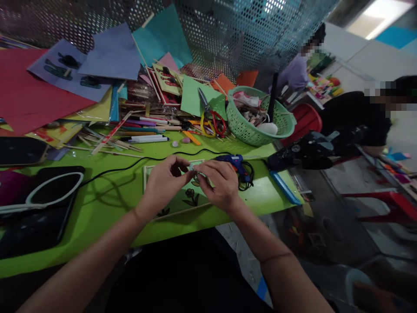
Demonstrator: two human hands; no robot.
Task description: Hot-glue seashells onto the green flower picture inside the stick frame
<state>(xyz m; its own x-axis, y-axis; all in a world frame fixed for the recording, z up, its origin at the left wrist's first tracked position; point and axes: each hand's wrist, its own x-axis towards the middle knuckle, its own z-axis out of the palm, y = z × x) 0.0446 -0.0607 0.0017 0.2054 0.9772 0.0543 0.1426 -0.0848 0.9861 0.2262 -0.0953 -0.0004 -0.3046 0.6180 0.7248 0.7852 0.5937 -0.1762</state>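
Both my hands meet over a green card [176,200] edged with thin pale sticks and bearing dark flower shapes. Between the fingertips is a small pale, whitish piece [192,166], too small to name. My left hand [167,178] pinches it between thumb and forefinger. My right hand [221,180] closes on it from the other side, its fingers curled and partly hiding the piece. A blue glue gun [239,164] lies just beyond my right hand, its black cord coiled beside it.
Scissors [208,115], markers [148,139] and wooden sticks lie behind. A green basket [260,130] of scraps stands back right, near a dark stand-like object [289,152]. A black tablet-like slab [61,226] is at left. People sit at right beyond the green table [107,204].
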